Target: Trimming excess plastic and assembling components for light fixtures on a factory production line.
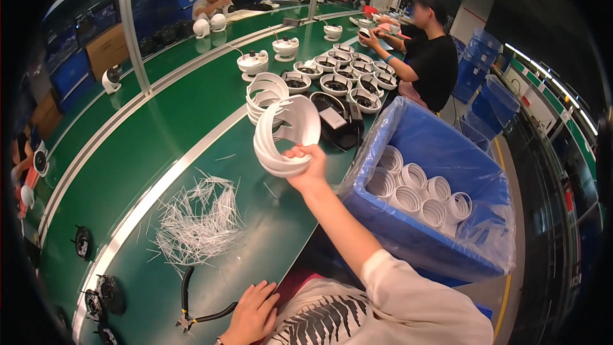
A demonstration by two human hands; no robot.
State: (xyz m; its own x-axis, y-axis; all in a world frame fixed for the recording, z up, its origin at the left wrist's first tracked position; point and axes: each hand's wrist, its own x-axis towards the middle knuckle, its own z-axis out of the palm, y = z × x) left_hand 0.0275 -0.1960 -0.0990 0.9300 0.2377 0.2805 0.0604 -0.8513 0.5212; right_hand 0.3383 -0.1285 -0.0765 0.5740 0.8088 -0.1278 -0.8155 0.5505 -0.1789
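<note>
Held up over the bench, a stack of white curved plastic shells (297,121) is gripped at its lower rim by my right hand (308,166), fingers closed round it. A similar stack of white plastic shells (265,94) stands just behind. At the bench's front edge my left hand (254,312) lies with its fingers stretched out, holding nothing. Beside it are side cutters (186,319) with black and yellow handles, spread apart; one handle end reaches the hand, and I cannot tell whether they touch. Farther in lies a loose heap of thin white plastic strips (199,220).
Several white round housings with black insides (335,84) stand beyond my right hand, near a black tray (338,131). On the right, a lined blue bin (440,147) holds white rings (407,198). A co-worker (431,51) sits farther along. Black round parts (105,294) lie at lower left.
</note>
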